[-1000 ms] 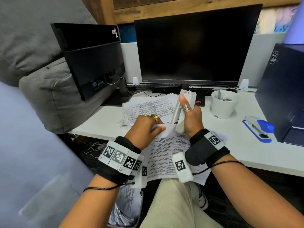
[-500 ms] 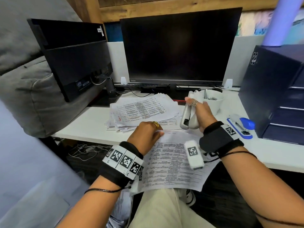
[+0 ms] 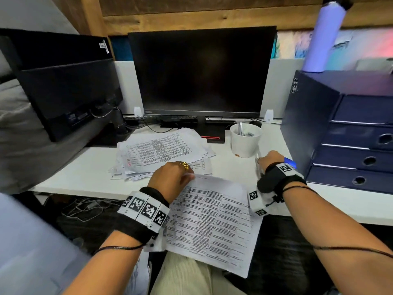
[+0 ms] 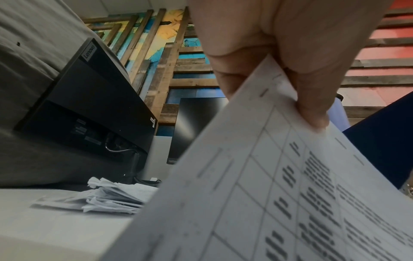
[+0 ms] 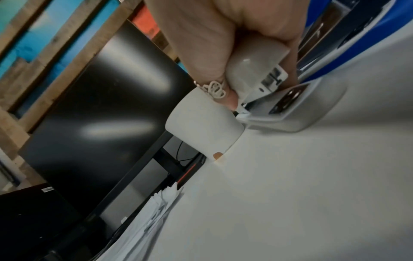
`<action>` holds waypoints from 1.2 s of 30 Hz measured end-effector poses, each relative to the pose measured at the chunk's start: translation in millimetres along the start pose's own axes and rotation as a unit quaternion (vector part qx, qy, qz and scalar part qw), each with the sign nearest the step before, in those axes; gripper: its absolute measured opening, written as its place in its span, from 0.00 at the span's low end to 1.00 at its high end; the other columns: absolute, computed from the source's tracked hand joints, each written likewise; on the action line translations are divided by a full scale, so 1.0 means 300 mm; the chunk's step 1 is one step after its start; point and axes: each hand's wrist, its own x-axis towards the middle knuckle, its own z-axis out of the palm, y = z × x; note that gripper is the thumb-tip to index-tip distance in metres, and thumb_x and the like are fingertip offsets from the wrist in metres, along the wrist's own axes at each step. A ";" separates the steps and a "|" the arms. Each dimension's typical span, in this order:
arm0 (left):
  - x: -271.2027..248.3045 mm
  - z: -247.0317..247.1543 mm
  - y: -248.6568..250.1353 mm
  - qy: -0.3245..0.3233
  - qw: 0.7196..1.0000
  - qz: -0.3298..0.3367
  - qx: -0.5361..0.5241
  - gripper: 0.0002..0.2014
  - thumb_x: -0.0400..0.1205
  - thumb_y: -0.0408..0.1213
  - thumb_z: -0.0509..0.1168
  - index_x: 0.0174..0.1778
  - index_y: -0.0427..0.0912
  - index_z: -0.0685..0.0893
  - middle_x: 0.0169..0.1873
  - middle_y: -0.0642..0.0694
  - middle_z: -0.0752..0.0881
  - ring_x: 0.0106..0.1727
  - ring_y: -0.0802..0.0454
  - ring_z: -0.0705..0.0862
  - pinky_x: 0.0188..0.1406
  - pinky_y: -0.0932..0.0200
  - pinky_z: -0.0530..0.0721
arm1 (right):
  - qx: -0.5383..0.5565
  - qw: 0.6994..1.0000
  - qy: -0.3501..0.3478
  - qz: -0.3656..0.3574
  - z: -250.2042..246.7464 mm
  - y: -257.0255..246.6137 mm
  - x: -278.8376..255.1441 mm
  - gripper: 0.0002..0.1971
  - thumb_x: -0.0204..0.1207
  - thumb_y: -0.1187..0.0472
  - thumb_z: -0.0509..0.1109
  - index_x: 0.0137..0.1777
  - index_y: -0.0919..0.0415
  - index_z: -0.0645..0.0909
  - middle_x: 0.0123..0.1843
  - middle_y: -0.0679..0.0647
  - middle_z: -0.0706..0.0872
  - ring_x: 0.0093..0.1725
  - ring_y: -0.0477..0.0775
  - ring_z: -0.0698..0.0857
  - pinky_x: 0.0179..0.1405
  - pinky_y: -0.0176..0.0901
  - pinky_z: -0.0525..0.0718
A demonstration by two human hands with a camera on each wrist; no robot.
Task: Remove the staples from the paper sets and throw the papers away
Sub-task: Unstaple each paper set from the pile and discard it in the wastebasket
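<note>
A printed paper set (image 3: pixel 212 220) hangs from the desk's front edge over my lap. My left hand (image 3: pixel 172 179) pinches its top left corner, and the left wrist view shows the thumb and fingers of that left hand (image 4: pixel 290 61) clamped on the sheet (image 4: pixel 268 194). My right hand (image 3: pixel 269 159) is down at the desk, right of the white cup (image 3: pixel 244 141). It grips a white stapler-like tool (image 5: pixel 257 74) whose base touches the desk (image 5: pixel 290 176). A loose pile of papers (image 3: pixel 161 152) lies behind my left hand.
A blue stapler (image 3: pixel 290 162) lies just right of my right hand, against a dark blue drawer unit (image 3: pixel 350 135). A black monitor (image 3: pixel 202 71) stands at the back, a second monitor (image 3: pixel 63 81) at the left, and a lilac bottle (image 3: pixel 325 35) on the drawers.
My right hand has carried the white tool from upright above the paper's corner down and right to the desk beside the cup. My left hand still pinches the paper's corner.
</note>
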 end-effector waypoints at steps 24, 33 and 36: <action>-0.063 -0.022 -0.090 0.094 0.989 -0.033 0.107 0.20 0.82 0.53 0.56 0.39 0.45 0.87 0.29 0.48 0.85 0.30 0.46 0.83 0.22 0.59 0.76 | 0.063 0.891 -0.097 -0.439 0.128 -0.209 -0.215 0.18 0.69 0.49 0.77 0.55 0.60 0.86 0.48 0.49 0.86 0.49 0.47 0.81 0.50 0.39 0.77; -0.137 -0.041 -0.093 0.137 0.978 0.141 0.073 0.24 0.83 0.54 0.53 0.37 0.44 0.89 0.30 0.52 0.82 0.29 0.54 0.81 0.27 0.71 0.65 | 0.251 0.832 0.079 -0.489 0.232 -0.195 -0.240 0.13 0.61 0.78 0.76 0.44 0.65 0.90 0.40 0.57 0.91 0.40 0.48 0.86 0.45 0.23 0.79; -0.150 -0.042 -0.094 0.167 0.979 0.109 0.045 0.22 0.81 0.54 0.57 0.34 0.42 0.85 0.28 0.51 0.81 0.26 0.54 0.79 0.31 0.72 0.63 | 0.287 0.797 0.106 -0.520 0.229 -0.196 -0.261 0.11 0.62 0.78 0.76 0.44 0.67 0.90 0.39 0.58 0.91 0.39 0.51 0.87 0.43 0.31 0.83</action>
